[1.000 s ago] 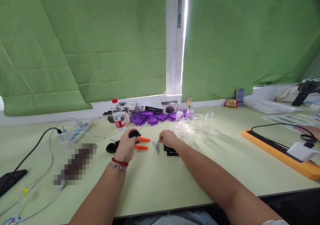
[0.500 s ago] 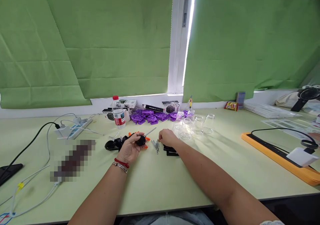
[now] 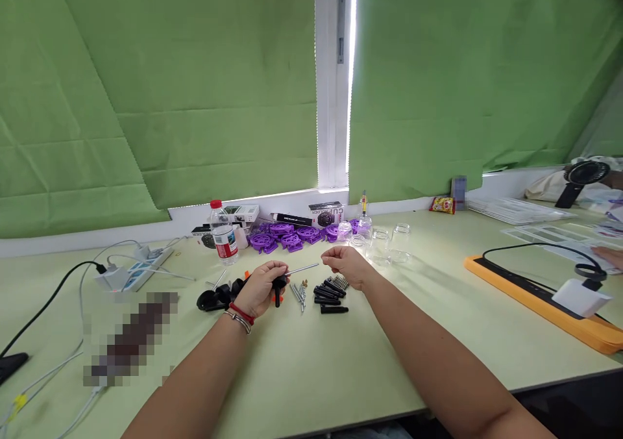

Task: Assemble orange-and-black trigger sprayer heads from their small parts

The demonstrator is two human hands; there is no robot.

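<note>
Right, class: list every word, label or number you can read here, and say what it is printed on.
"CUP HOLDER", partly legible: black-and-white box by the window.
Water bottle label: too small to read.
Long black box: white lettering, blurred.
Red-and-yellow packet: print unreadable.
Nothing else legible.

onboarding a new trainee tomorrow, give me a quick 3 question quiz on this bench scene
1. True or false: the left hand grips a black part with a metal rod sticking out of it.
2. What colour is the cap of the water bottle?
3. The loose screws lie: A) between the two hands, B) on the orange tray, C) by the power strip.

Key: 1 true; 2 red; 3 A.
</note>
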